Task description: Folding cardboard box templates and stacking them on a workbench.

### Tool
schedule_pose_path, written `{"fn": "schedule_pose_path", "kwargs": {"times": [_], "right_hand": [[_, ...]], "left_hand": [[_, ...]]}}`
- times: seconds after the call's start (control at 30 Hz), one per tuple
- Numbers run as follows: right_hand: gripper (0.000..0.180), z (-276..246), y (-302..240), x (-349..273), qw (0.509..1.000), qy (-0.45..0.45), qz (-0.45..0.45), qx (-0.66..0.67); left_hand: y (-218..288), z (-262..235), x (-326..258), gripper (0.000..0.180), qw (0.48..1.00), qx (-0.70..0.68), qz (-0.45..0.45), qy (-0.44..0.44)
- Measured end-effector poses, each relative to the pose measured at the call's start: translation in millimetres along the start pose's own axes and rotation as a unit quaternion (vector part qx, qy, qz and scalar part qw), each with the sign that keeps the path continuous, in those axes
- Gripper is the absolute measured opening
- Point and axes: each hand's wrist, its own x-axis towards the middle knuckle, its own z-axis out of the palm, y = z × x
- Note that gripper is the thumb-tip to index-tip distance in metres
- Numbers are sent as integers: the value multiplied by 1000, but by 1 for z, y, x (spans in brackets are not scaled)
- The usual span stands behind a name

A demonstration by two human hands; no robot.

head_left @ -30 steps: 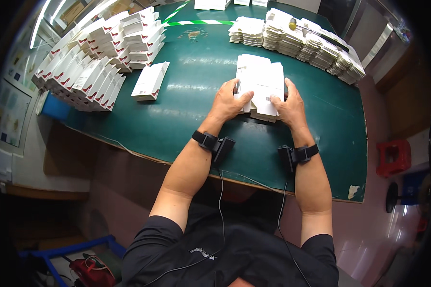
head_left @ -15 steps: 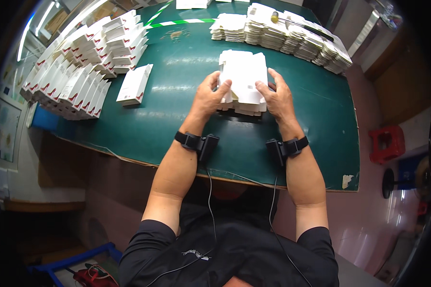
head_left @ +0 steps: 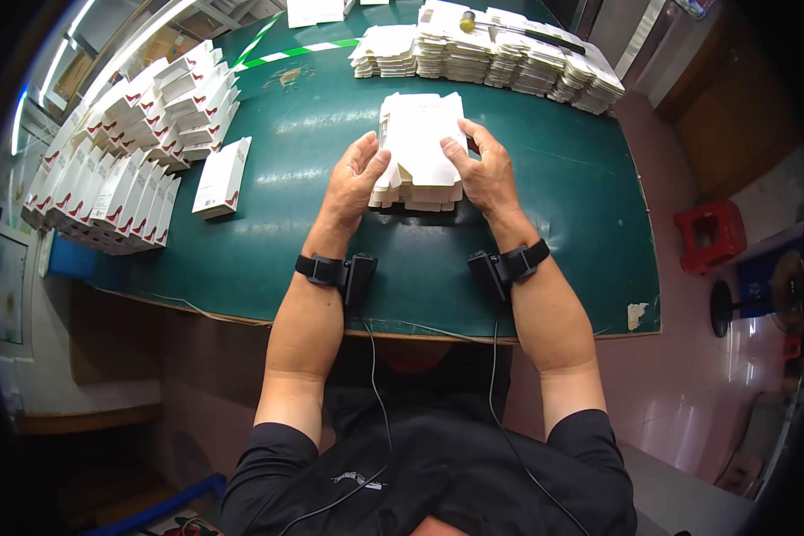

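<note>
Partly hidden: flat carton stack (head_left: pixel 417 152) edges under left hand (head_left: pixel 353 177), right hand (head_left: pixel 484 171).

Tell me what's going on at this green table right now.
A person seated at the green table has both hands on a small stack of flat white carton blanks: the left hand grips its left side and the right hand its right side. Folded white boxes with red marks are piled at the left, one lying apart. More flat blanks are stacked along the far edge.

Black short-sleeved shirt, black wrist straps with cabled sensors
</note>
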Motion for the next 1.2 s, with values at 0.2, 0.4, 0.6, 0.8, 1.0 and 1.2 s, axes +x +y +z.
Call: {"fn": "schedule_pose_path", "kwargs": {"times": [0.2,0.4,0.6,0.8,1.0,1.2], "right_hand": [[42,-4,-4,-1,993,100,-35,54],[45,-10,9,2,966,208,-151,16],[46,-13,-3,-3,945,221,-240,8],[44,-11,-17,-6,933,212,-292,0],[44,-12,-21,-11,930,195,-311,-8],[43,-12,-23,-11,930,191,-313,-11]], "left_hand": [[11,-11,0,77,997,20,48,61],[55,-55,-4,64,973,27,115,197],[65,-149,-4,66,902,264,158,304],[57,-250,-19,83,721,575,67,381],[40,-269,-28,95,713,594,-22,371],[47,-257,-35,105,724,585,-65,360]]}}
